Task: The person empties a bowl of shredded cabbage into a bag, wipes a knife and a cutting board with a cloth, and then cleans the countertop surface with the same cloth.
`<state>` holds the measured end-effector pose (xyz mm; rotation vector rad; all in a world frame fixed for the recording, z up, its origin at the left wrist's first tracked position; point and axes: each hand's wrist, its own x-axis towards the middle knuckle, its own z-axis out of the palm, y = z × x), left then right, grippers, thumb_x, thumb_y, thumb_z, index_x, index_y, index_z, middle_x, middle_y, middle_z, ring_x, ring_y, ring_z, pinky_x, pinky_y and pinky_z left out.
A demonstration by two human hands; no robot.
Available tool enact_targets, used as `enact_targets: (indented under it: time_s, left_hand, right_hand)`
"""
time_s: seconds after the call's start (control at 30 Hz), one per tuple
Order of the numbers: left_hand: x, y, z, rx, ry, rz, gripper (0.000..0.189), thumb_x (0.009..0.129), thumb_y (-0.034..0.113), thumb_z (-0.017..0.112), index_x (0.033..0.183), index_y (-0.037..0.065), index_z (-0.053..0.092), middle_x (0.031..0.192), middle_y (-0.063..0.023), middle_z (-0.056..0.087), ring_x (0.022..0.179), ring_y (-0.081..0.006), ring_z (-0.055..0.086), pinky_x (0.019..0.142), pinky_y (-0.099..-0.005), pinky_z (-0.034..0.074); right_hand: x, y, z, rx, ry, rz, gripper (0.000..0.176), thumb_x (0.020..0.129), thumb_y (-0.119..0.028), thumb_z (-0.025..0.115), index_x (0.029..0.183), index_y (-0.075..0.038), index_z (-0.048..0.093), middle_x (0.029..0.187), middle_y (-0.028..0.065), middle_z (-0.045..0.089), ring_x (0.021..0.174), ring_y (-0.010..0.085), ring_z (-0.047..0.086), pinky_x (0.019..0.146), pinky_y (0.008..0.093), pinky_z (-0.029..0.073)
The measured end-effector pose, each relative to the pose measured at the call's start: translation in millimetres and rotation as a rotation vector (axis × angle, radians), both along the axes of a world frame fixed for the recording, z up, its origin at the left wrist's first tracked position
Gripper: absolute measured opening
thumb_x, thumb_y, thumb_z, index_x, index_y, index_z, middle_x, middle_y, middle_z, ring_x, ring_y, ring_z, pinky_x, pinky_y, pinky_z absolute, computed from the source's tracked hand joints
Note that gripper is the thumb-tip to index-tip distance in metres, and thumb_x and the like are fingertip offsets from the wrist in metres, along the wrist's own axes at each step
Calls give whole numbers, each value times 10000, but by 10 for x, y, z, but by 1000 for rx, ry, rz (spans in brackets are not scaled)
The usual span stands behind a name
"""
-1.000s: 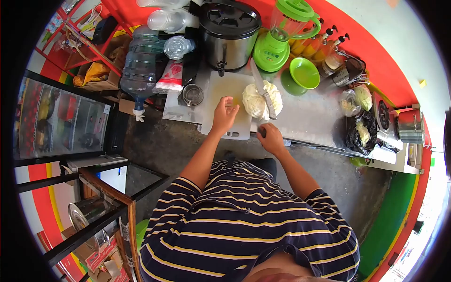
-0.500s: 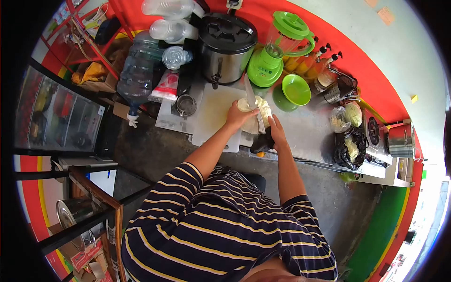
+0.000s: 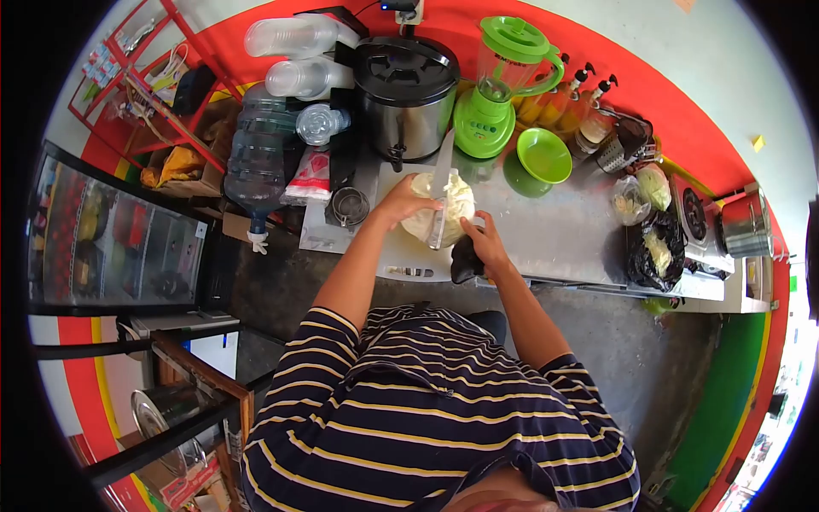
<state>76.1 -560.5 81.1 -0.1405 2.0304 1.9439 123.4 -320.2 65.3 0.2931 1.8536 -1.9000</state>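
A pale, leafy cabbage [image 3: 459,201] is between my hands, over the white cutting board [image 3: 397,258]. My left hand [image 3: 404,203] grips its left side, thumb stretched across it. A knife [image 3: 444,166] lies against the cabbage under that thumb, its blade pointing away from me and its handle towards me. My right hand [image 3: 488,244] has its fingertips at the cabbage's lower right edge. Just under the right hand is a dark object [image 3: 466,261] whose kind I cannot make out.
Behind the cabbage stand a large black-lidded steel pot [image 3: 406,102] and a green blender [image 3: 485,119]. A green bowl [image 3: 544,157] and pump bottles [image 3: 578,109] are to the right. Another cabbage [image 3: 653,188] and a black plastic bag [image 3: 655,271] lie farther right. A strainer [image 3: 348,206] sits left.
The cabbage has moved slightly left and turned, showing a rounder face. My left hand has shifted left with it, and my right hand has moved a little left. The view has tilted slightly.
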Motion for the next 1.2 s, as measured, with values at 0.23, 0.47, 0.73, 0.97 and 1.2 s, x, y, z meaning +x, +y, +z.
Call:
enact_targets:
  time_s: [0.23, 0.47, 0.73, 0.97, 1.2]
  left_hand:
    - [138, -452, -175, 28, -84, -103, 807, 741, 185, 912, 1438, 33, 533, 1308, -103, 668, 1196, -215, 638, 1052, -354, 487]
    - [345, -344, -225, 2, 6, 135, 960, 751, 209, 923, 1541, 20, 410, 1383, -137, 620, 1253, -253, 610, 1079, -365, 471]
    - [502, -132, -136, -498, 429, 306, 729, 800, 117, 833, 1460, 73, 527, 1362, -168, 589, 1280, -303, 579, 1103, -405, 450]
    - [484, -74, -124, -577, 421, 257, 548, 816, 166, 783, 1339, 149, 622, 1420, -106, 548, 1354, -363, 494, 1143, -477, 378]
    - [556, -55, -106, -762, 397, 240, 472, 860, 214, 759, 1317, 213, 641, 1444, -66, 541, 1397, -339, 441, 1152, -543, 313]
  right_hand:
    - [69, -262, -213, 61, 72, 114, 742, 959, -368, 772, 1484, -26, 375, 1194, 207, 676, 1063, 204, 625, 930, 334, 507]
    - [25, 28, -245, -29, 31, -20, 623, 935, -277, 788, 1412, -37, 467, 1137, 119, 687, 1042, 158, 620, 911, 310, 504]
    - [328, 87, -126, 585, 820, 34, 627, 839, -56, 744, 1402, -13, 471, 1413, 243, 523, 1304, 446, 519, 1101, 475, 446]
    - [595, 289, -714, 940, 887, 588, 729, 901, 32, 522, 1588, -184, 410, 1676, 147, 320, 1547, 334, 317, 1274, 483, 254]
    - [604, 1210, -667, 956, 952, 583, 730, 807, 97, 510, 1476, -188, 567, 1616, 147, 424, 1527, 331, 357, 1272, 481, 289]
